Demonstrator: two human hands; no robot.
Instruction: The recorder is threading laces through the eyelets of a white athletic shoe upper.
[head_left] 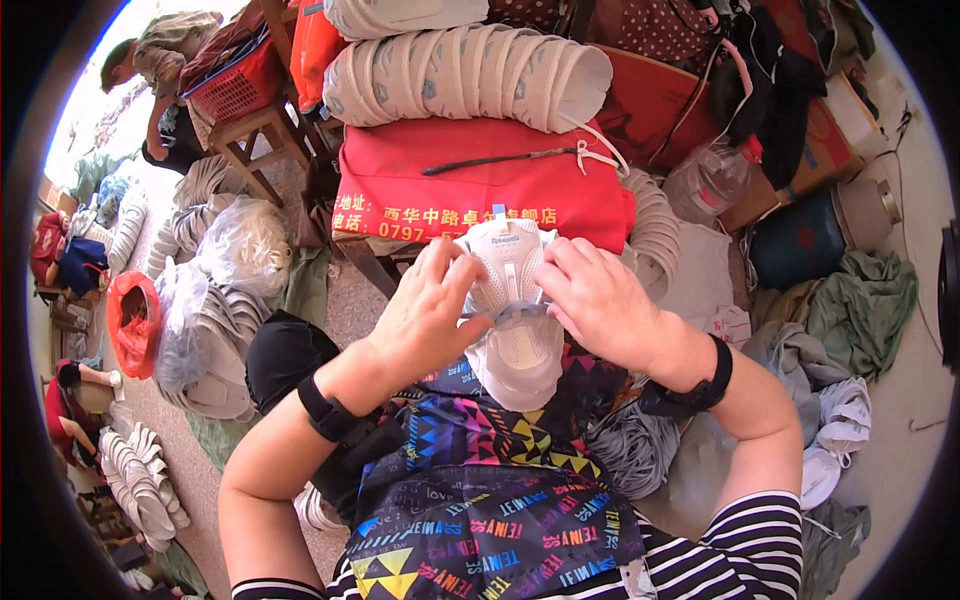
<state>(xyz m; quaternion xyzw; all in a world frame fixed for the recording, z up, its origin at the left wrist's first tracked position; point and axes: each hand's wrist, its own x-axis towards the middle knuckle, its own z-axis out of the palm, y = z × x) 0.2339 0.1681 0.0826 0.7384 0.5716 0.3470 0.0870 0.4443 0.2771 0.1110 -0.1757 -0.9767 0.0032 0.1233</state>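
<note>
A white sneaker upper [515,365] lies over my lap, toe toward me and tongue pointing away; whether it has a sole is hidden. My left hand [420,310] grips its left edge, fingers curled at the eyelet side and thumb near the vamp. On the opposite edge, my right hand [605,305] pinches the upper near the eyelets. Any lace between the fingertips is too small to make out. Just beyond the tongue, a red cloth [480,175] covers a low stand. A thin dark stick [500,160] with white cord at its right end rests on that cloth.
Nested shoe uppers [465,75] form a long row behind the stick. Grey laces [635,445] hang in a bundle by my right forearm. More stacked uppers [225,340] and a red bag [133,320] stand on the left floor. Another person [170,60] bends over at far left.
</note>
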